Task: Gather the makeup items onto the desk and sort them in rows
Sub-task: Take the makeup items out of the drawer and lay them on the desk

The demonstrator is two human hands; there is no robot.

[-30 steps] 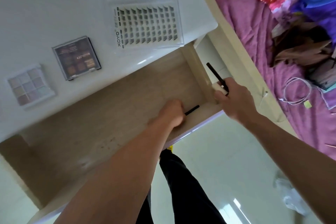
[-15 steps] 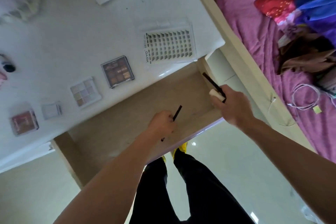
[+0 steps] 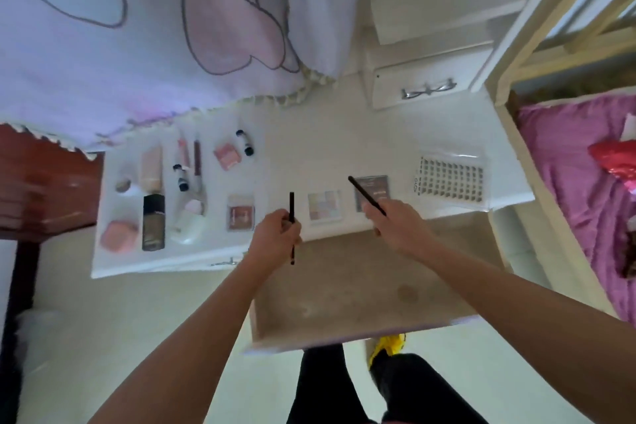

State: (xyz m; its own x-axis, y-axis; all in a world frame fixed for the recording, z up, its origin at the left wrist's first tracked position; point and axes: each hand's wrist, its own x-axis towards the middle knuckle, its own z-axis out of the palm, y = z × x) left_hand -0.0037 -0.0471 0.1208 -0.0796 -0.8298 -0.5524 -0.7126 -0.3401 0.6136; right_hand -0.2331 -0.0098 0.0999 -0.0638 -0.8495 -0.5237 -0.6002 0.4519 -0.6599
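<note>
My left hand (image 3: 275,229) grips a thin black pencil (image 3: 292,206) held upright over the front edge of the white desk (image 3: 309,151). My right hand (image 3: 395,224) grips a second black pencil (image 3: 361,190) that slants up to the left over a dark eyeshadow palette (image 3: 375,191). On the desk lie a pastel palette (image 3: 324,206), a brown blush compact (image 3: 241,212), a lash tray (image 3: 451,179), a pink compact (image 3: 226,155), foundation bottles (image 3: 153,213) and several small tubes.
The open wooden drawer (image 3: 351,286) juts out below the desk front, under my forearms. A curtain (image 3: 137,27) hangs over the desk's back left. A bed with a purple sheet (image 3: 568,189) lies at the right, a dark red cabinet (image 3: 44,182) at the left.
Both hands have lifted out of the drawer with a pencil each and now hover at the desk's front edge. The view has swung up to take in the whole desk.
</note>
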